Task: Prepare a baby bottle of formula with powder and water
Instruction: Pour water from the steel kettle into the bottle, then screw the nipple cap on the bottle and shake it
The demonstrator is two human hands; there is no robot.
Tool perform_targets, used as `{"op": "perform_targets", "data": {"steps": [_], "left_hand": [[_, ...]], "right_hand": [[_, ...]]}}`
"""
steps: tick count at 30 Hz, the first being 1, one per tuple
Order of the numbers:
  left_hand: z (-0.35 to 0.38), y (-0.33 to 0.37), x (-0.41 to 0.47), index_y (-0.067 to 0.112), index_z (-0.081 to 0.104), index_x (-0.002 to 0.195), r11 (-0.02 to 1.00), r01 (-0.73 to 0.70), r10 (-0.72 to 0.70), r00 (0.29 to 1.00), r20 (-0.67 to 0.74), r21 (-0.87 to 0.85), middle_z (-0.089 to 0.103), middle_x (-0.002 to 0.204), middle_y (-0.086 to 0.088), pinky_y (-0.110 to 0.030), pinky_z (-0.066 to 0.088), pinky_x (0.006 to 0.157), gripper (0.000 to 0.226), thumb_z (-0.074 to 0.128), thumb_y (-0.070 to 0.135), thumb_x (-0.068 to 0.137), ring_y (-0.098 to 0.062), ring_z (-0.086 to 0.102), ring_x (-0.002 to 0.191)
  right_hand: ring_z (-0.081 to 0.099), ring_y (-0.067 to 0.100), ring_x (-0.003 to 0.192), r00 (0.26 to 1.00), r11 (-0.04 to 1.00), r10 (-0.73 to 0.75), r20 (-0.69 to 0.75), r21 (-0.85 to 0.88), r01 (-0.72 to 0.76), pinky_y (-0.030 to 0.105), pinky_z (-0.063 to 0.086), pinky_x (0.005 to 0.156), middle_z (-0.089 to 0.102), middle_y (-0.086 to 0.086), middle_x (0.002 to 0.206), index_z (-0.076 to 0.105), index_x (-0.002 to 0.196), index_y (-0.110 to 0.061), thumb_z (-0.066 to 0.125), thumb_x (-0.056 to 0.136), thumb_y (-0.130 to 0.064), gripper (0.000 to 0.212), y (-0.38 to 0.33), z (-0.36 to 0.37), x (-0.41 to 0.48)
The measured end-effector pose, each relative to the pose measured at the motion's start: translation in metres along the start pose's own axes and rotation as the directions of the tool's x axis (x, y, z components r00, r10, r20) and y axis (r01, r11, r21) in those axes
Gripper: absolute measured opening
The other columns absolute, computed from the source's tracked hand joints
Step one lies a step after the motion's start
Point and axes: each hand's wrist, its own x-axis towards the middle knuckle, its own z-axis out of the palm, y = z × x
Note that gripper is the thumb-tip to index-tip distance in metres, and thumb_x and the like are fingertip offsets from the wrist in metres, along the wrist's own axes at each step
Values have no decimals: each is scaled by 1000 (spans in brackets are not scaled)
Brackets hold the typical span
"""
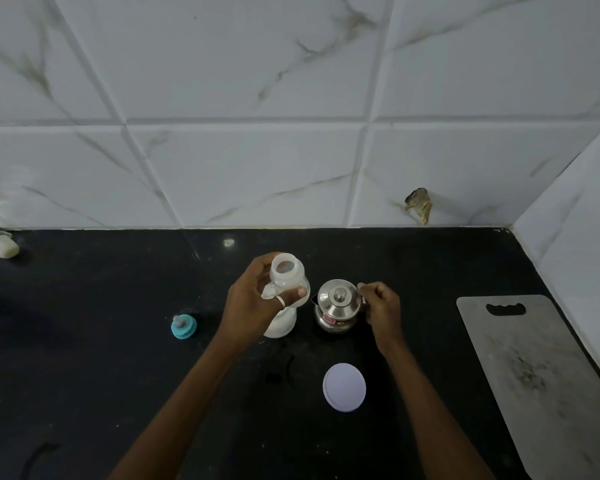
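While left hand (253,308) grips uncapped bottle (290,279), right hand (381,306) holds lidded steel pot (336,304)

The black counter (118,375) carried a lidded steel pot (338,306) near its middle, a teal teat cap (183,326) to its left, a round white lid (344,386) nearer the front, a grey cutting board (541,375) at right, and a pale soap bar (1,246) at far left

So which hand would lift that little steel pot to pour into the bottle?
Probably the right hand: its fingers curl at the handle of the steel pot, while the left hand is busy gripping the open bottle beside it.
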Motion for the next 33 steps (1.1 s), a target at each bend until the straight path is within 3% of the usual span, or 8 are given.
{"op": "perform_targets", "data": {"steps": [6, 10, 16, 20, 22, 29, 33], "left_hand": [[1, 10, -4, 28, 63, 124, 999, -31, 31, 1000, 5, -10, 72, 118, 13, -18, 53, 92, 58, 91, 24, 73, -5, 66, 112], [-1, 20, -12, 30, 64, 122, 999, -40, 40, 999, -11, -24, 72, 116, 13, -27, 54, 94, 56, 91, 24, 73, -6, 67, 112], [-20, 43, -37, 33, 64, 121, 998, -48, 47, 998, -52, -32, 73, 115, 13, -38, 56, 98, 55, 91, 25, 74, -9, 69, 110], [-48, 56, -54, 35, 64, 121, 998, -67, 67, 992, -103, 2, 72, 116, 17, -38, 55, 99, 55, 91, 28, 74, -6, 68, 110], [-62, 59, -60, 35, 63, 122, 997, -74, 78, 989, -129, 35, 72, 115, 19, -36, 55, 99, 56, 91, 29, 74, -3, 67, 110], [-116, 47, -74, 47, 61, 115, 997, -23, 39, 976, -213, 77, 72, 111, 22, -30, 55, 97, 55, 92, 33, 72, 2, 66, 107], [-147, 30, -71, 36, 62, 124, 996, -4, 24, 971, -239, 86, 70, 116, 18, -31, 55, 97, 60, 91, 31, 73, -3, 66, 110]], "right_hand": [[64, 14, 77, 990, 988, -111, -83, -116, 101, 32, 52, 71, 69, 1, 86, 65, 91, -15, 68, 96, -40, 25, -21, -5, -11], [67, 15, 87, 964, 954, -242, -114, -210, 215, 32, 54, 77, 69, -4, 92, 65, 90, -24, 69, 93, -45, 22, -46, -5, -24], [65, 8, 80, 921, 898, -390, -25, -234, 374, 26, 52, 73, 68, -5, 85, 64, 86, -24, 70, 94, -42, 21, -102, 15, -58], [67, 19, 72, 908, 887, -415, 60, -193, 419, 39, 59, 67, 68, -5, 79, 64, 85, -27, 69, 92, -50, 24, -133, 37, -80], [68, 16, 72, 898, 876, -429, 100, -198, 440, 36, 58, 68, 69, -5, 79, 65, 86, -25, 69, 92, -47, 24, -145, 49, -90], [69, 4, 87, 844, 823, -458, 280, -225, 521, 25, 58, 76, 72, -8, 94, 67, 103, -21, 73, 91, -44, 27, -155, 105, -117], [66, 1, 100, 822, 798, -428, 376, -269, 539, 28, 58, 84, 69, -8, 111, 65, 118, -20, 71, 93, -38, 32, -141, 143, -122]]}}
